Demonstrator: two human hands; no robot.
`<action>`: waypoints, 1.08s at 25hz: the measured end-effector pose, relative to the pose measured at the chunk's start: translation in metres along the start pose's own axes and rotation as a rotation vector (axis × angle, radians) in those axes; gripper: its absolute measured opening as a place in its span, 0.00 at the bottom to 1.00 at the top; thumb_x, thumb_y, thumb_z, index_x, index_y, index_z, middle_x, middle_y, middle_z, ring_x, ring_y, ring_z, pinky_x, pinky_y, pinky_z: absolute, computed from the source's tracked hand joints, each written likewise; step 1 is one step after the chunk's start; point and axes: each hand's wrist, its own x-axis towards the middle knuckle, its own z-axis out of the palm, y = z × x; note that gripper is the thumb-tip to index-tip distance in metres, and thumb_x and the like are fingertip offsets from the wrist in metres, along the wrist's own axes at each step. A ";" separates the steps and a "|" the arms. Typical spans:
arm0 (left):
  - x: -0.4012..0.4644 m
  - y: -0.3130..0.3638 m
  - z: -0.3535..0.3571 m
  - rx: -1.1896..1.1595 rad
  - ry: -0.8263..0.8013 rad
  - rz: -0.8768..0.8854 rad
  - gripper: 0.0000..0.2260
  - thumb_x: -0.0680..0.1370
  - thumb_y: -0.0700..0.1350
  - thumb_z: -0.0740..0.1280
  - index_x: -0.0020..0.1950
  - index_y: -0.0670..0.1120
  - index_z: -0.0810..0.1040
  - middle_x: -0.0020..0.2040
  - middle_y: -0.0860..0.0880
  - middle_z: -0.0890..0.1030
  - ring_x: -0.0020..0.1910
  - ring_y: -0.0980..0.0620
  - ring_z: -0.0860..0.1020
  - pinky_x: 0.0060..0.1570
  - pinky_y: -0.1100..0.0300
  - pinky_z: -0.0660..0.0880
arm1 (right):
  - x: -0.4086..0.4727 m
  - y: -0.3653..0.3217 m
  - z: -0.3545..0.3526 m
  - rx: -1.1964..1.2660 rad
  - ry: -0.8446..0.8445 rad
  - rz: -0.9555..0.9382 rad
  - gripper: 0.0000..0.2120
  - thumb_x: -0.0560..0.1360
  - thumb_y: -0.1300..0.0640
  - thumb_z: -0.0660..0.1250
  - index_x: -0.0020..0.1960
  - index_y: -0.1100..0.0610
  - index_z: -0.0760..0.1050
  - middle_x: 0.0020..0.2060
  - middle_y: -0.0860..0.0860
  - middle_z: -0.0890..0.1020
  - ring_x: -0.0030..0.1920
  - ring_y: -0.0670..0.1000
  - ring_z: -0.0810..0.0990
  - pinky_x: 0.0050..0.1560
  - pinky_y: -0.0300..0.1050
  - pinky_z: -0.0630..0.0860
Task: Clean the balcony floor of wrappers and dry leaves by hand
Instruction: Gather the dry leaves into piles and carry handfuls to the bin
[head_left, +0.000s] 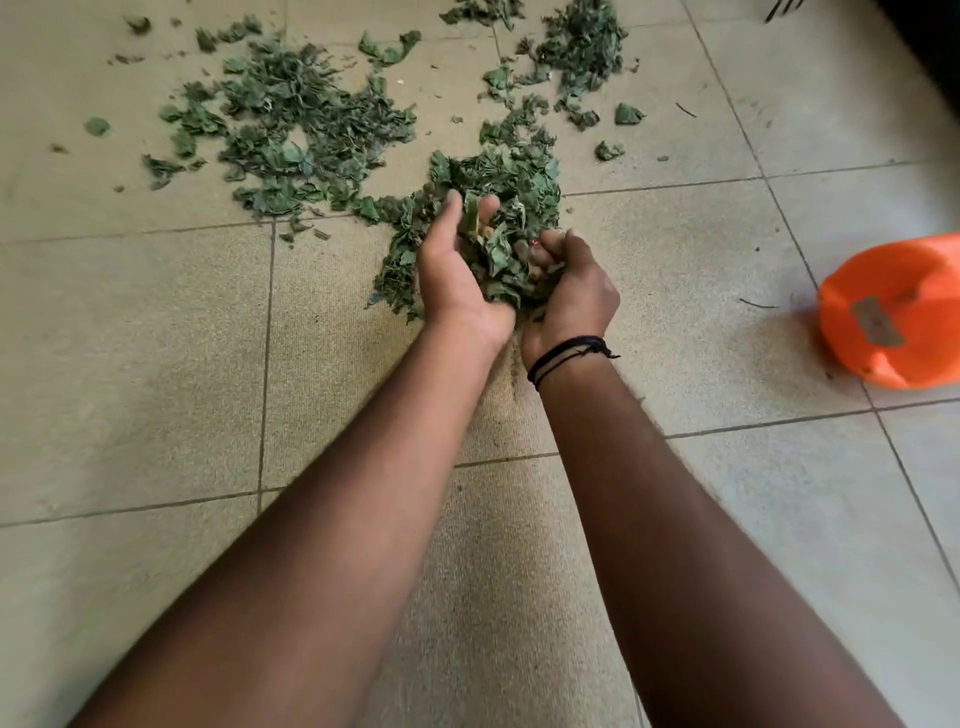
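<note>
Forearms: both reach forward from the bottom of the view, wrists close together; a dark cord bracelet (566, 356) circles the right wrist.
Floor underfoot: pale tiled floor (156, 395) with what looks like a strip of beige matting (498, 545) running beneath the arms, though the texture is too soft to be sure.
Left hand (457, 270): palm turned inward, fingers curved around the near side of a bunch of dry leaves.
Right hand (574, 291): fingers curled in from the other side, pressing the same bunch against the left.
Grip: the two hands are cupped together and clamped on a scooped handful of leaves (501, 257); the gap between the palms is filled with them.
Leaves underneath: the handful sits just above a thicker clump (498, 176) on the floor, touching or barely clear of it; I cannot tell which.
Bin: an orange bucket (893, 322) lies to the right, well apart from the hands, its opening facing the camera.
Far litter: a broad scatter of leaves (296, 119) spreads to the left, another patch (582, 47) lies at the top.
Wrappers: none clearly visible.
Progress: early, by my reading; one handful gathered, most leaves left on the floor.
Next: the handful probably needs carrying to the bucket.
</note>
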 end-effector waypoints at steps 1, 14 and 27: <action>-0.002 -0.003 -0.001 0.004 -0.011 -0.002 0.14 0.81 0.53 0.66 0.44 0.44 0.80 0.47 0.40 0.81 0.42 0.42 0.79 0.42 0.54 0.77 | 0.001 0.002 0.002 -0.046 0.013 -0.017 0.09 0.77 0.63 0.67 0.42 0.65 0.82 0.35 0.60 0.82 0.34 0.55 0.80 0.43 0.51 0.81; 0.017 -0.026 -0.084 1.503 0.227 0.884 0.23 0.79 0.53 0.63 0.73 0.49 0.75 0.74 0.43 0.70 0.74 0.42 0.65 0.71 0.45 0.64 | 0.064 0.002 -0.039 -1.410 -0.130 -0.639 0.25 0.85 0.48 0.50 0.78 0.57 0.63 0.76 0.56 0.66 0.77 0.55 0.64 0.78 0.57 0.59; 0.018 -0.038 -0.051 0.813 -0.111 0.548 0.28 0.81 0.60 0.56 0.79 0.50 0.66 0.78 0.52 0.68 0.72 0.61 0.68 0.73 0.59 0.65 | 0.040 0.040 -0.012 -1.400 -0.552 -0.507 0.25 0.85 0.47 0.51 0.76 0.56 0.68 0.76 0.57 0.69 0.78 0.57 0.62 0.78 0.58 0.57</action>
